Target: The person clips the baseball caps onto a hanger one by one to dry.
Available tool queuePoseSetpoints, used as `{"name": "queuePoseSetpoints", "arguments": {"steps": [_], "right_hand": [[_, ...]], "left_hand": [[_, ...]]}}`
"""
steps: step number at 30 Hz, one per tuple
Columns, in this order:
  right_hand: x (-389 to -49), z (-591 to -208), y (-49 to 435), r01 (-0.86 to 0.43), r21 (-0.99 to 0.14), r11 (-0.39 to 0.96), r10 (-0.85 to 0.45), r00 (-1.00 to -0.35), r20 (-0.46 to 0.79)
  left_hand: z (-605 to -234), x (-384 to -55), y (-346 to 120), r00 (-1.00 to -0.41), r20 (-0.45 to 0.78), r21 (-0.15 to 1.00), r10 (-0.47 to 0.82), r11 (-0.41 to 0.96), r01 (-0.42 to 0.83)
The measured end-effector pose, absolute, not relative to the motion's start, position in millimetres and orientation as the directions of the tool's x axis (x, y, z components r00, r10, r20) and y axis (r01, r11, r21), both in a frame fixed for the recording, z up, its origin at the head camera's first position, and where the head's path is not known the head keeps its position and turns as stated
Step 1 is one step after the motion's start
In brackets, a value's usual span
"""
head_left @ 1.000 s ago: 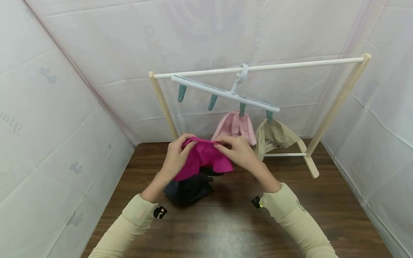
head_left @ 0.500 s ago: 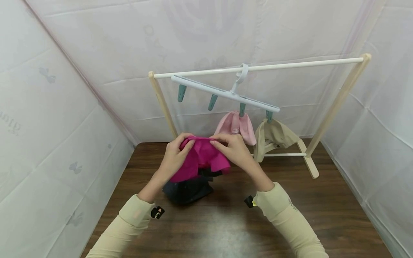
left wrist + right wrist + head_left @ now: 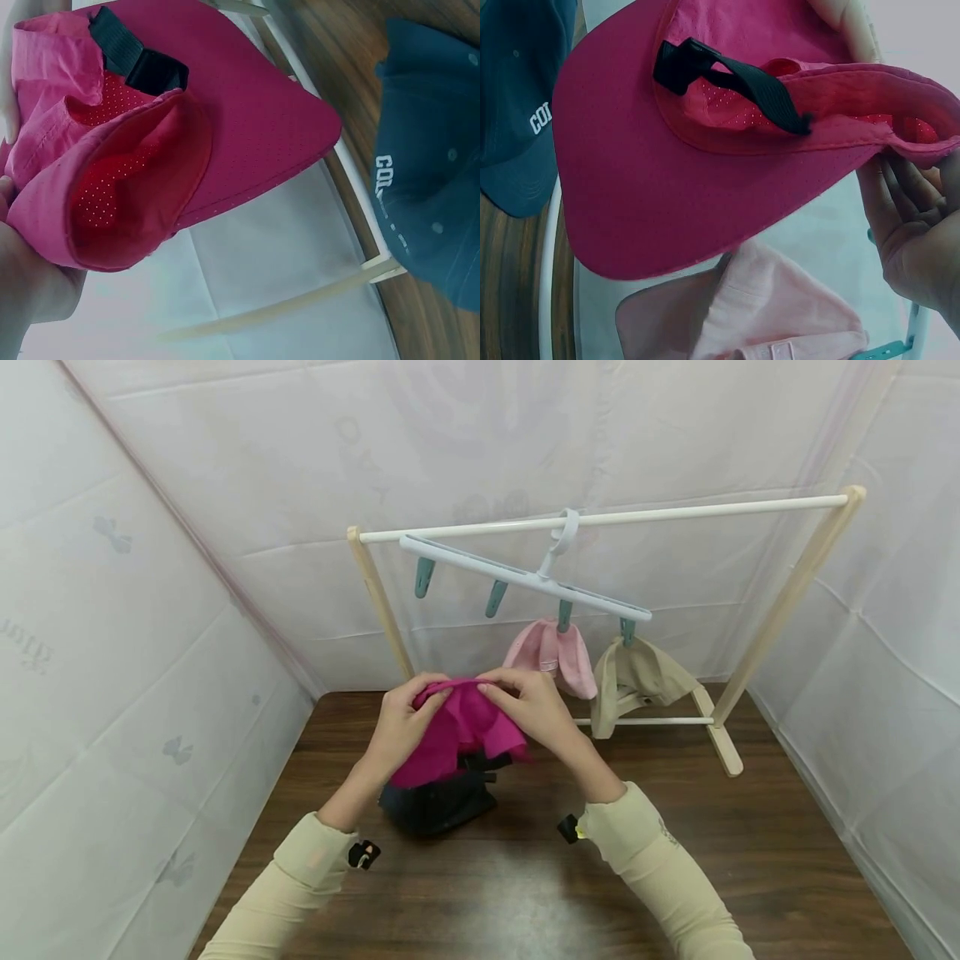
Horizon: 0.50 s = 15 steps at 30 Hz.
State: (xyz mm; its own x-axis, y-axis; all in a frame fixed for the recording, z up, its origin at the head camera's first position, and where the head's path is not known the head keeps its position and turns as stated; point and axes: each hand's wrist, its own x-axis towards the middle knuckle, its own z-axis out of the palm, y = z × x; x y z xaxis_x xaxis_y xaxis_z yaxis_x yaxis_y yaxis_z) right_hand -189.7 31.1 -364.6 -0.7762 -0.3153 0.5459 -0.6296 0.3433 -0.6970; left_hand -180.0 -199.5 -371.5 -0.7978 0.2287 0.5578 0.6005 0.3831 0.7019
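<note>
Both hands hold a magenta cap [image 3: 427, 756] above the table, with its brim hanging down. My left hand [image 3: 396, 720] pinches one side of its edge between thumb and fingers, and my right hand [image 3: 536, 706] pinches the other. In the right wrist view, a black strap [image 3: 754, 90] with a buckle crosses the cap's opening, and the fabric is folded. A navy cap [image 3: 435, 807] with white lettering lies on the table below; the magenta cap partly hides it in the head view.
Behind the hands stands a wooden rack with a white rail [image 3: 712, 512]. From it hangs a light blue hanger [image 3: 525, 578] with teal clips. A pink cap [image 3: 573, 664] and a beige cap [image 3: 645, 675] hang from its right-hand clips; the two left-hand clips [image 3: 424, 578] hold nothing.
My right hand has shifted left, closer to my left hand. The magenta cap has moved slightly left, and its held edge spans a shorter width. The left hand has drifted a little left.
</note>
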Motion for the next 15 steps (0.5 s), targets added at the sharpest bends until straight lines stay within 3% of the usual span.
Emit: {"name": "queuePoseSetpoints", "arguments": {"steps": [5,15], "right_hand": [[-193.3,-360.1,27.6,-0.623,-0.705,0.338,-0.321,-0.781,0.536],[-205.4,-357.5,23.2,-0.573,-0.751,0.328,-0.298,-0.817,0.493]], "left_hand": [[-361.4,-182.6,-204.8,-0.795,0.557,0.673,0.240,0.431,0.601],[-346.0,-190.4,-212.3,-0.836,0.438,0.691,0.331,0.471,0.549]]}}
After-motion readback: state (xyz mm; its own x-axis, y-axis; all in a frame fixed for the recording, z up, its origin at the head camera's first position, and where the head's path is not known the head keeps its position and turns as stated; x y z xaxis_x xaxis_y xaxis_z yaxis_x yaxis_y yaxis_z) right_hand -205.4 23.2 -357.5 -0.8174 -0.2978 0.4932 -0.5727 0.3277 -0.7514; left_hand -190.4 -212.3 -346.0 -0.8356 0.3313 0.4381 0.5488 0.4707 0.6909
